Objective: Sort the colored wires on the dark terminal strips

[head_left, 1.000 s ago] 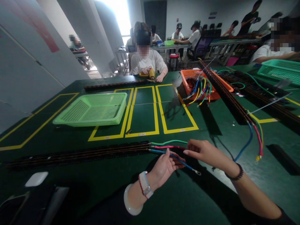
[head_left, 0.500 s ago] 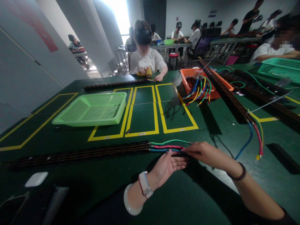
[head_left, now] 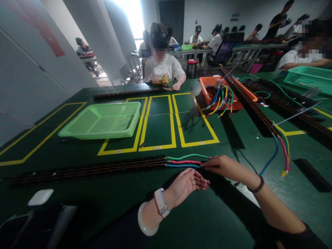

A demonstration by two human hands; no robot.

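A long dark cable strip (head_left: 103, 168) lies across the near side of the green table. From its right end come a green wire (head_left: 188, 156), a red wire (head_left: 186, 162) and a blue wire (head_left: 183, 166). My right hand (head_left: 223, 166) pinches the far ends of these wires, and its fingers hide the tips. Just below the wires is my left hand (head_left: 187, 184), palm turned sideways and up, fingers loosely stretched with nothing in them. It appears apart from the wires.
Beyond the strip stands a light green basket (head_left: 103, 134). An orange basket (head_left: 241, 103) holds several coloured wires, with another long strip (head_left: 249, 100) resting across it. A flat white case (head_left: 40, 197) lies at left. Across the table a co-worker (head_left: 163, 69) handles a yellow tool.
My left hand has drawn slightly down, away from the blue wire, and its fingers have curled a little. My right hand keeps its pinch on the wire ends, almost unmoved.
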